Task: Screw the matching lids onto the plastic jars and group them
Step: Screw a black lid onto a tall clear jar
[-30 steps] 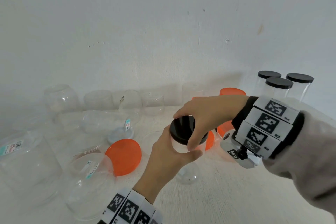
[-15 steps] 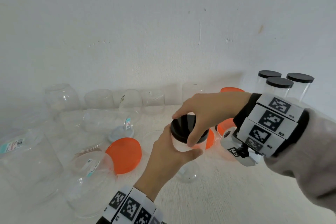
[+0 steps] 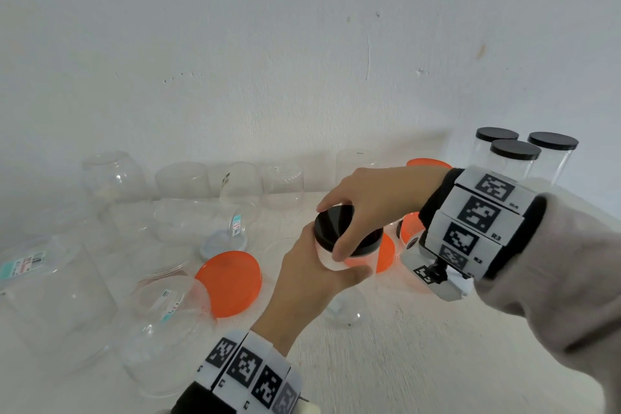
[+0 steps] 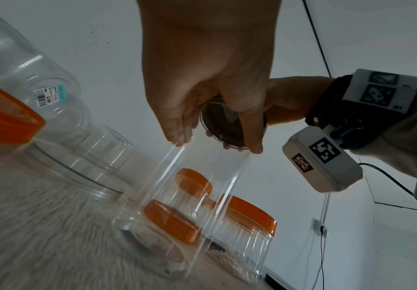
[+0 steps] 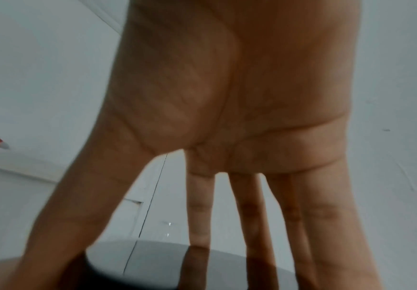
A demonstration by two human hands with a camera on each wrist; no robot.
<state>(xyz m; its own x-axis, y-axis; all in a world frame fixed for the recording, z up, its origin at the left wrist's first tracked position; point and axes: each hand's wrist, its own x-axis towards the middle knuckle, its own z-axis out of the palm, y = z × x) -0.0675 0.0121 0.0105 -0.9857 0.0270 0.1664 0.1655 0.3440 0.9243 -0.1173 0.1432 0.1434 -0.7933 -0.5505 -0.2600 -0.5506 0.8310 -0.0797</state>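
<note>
While three black-lidded jars (image 3: 517, 158) stand grouped at upper right, the left hand (image 3: 309, 282) grips a clear jar (image 3: 331, 262) at centre frame, the right hand (image 3: 373, 208) clamps its black lid (image 3: 332, 223), and many open jars (image 3: 188, 185) wait on the surface (image 3: 420, 363).

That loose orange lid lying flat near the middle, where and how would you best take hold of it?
Take the orange lid by its rim, coming from above with thumb and fingers on opposite edges. It is a wide, shallow disc lying nearly flat, so its top gives no hold. Its near right edge looks clearest; a clear jar on its side crowds the left. Both hands are busy, so this probably waits.
</note>
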